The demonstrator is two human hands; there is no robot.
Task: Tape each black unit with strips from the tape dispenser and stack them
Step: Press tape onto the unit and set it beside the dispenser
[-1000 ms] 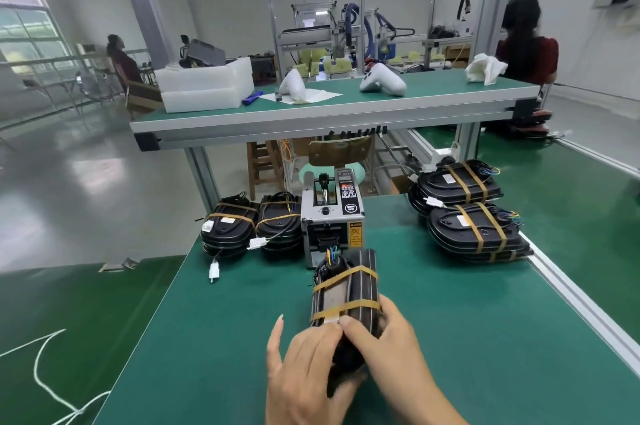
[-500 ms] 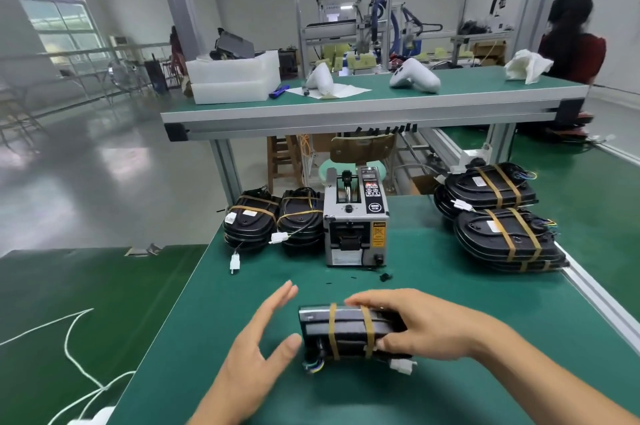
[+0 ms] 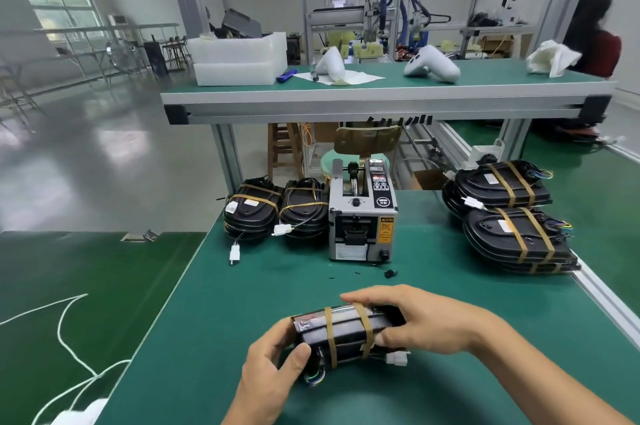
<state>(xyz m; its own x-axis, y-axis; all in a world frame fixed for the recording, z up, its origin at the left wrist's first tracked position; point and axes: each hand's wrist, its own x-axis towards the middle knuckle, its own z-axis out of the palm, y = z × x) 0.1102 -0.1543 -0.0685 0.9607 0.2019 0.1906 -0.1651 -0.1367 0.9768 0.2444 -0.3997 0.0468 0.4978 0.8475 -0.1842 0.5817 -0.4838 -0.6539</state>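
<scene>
Left hand (image 3: 273, 364) and right hand (image 3: 420, 322) both curled around taped black unit (image 3: 341, 332) on edge, low over bench (image 3: 221, 289), near side of tape dispenser (image 3: 362, 216).

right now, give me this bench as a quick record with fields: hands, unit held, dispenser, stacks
left hand: left hand grips the near left end of the black unit
right hand: right hand grips its right end from above
unit held: black unit lies sideways on the green table, two tan tape bands around it, white connector at its right
dispenser: tape dispenser stands upright mid-table, beyond the hands
left stacks: two taped stacks beside the dispenser's left
right stacks: two taped stacks near the table's right edge
</scene>
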